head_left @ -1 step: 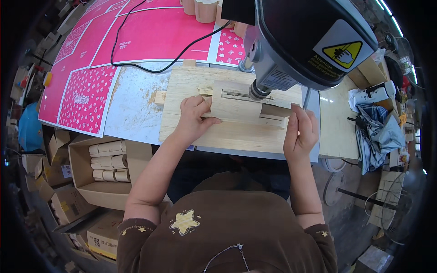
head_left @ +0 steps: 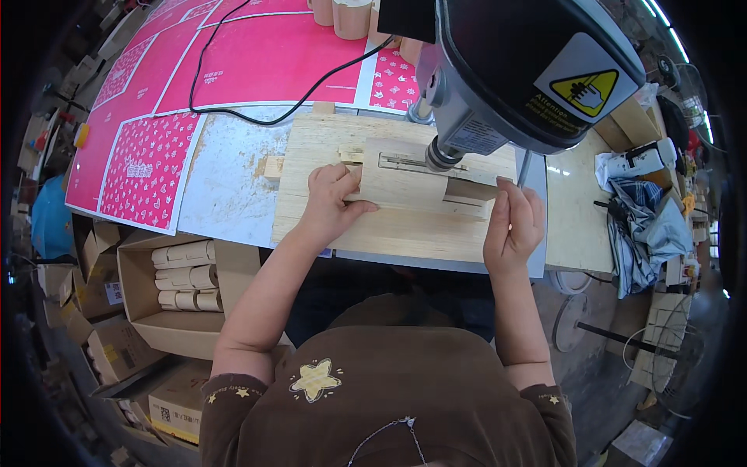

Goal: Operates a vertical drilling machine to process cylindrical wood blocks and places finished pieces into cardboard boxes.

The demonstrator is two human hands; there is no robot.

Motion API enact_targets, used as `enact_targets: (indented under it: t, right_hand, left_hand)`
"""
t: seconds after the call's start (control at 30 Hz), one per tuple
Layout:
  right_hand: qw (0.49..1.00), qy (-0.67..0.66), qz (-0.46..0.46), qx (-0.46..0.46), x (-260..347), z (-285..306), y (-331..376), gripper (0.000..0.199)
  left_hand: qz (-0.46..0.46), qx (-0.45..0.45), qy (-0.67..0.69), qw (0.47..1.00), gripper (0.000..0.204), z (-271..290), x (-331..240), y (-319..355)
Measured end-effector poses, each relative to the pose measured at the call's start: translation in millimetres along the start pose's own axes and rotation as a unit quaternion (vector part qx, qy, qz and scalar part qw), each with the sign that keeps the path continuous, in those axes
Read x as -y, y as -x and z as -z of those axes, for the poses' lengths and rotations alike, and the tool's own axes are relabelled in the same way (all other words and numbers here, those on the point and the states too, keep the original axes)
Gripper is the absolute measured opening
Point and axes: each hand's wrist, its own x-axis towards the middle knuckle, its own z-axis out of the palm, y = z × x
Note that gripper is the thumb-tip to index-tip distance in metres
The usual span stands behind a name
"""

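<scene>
Pale matt wood: slotted block (head_left: 405,183), baseboard (head_left: 373,233). Glossy dark plastic drill housing (head_left: 529,70). Smooth pink printed paper sheets (head_left: 257,62). Brown cardboard box (head_left: 187,319).
</scene>
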Motion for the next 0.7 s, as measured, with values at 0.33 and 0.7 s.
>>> enact_targets:
  t: [0.33,0.7]
  right_hand:
    - [0.988,-0.067,-0.112,-0.086,18,52,-84,0.021]
    - [0.998,-0.03,-0.006,-0.047,-16,47,-141,0.02]
  left_hand:
    - [0.016,-0.001,-0.015,1.0,0.055,-3,-7,1]
    - [0.052,0.001,0.011,0.999,0.043,-27,-29,-9]
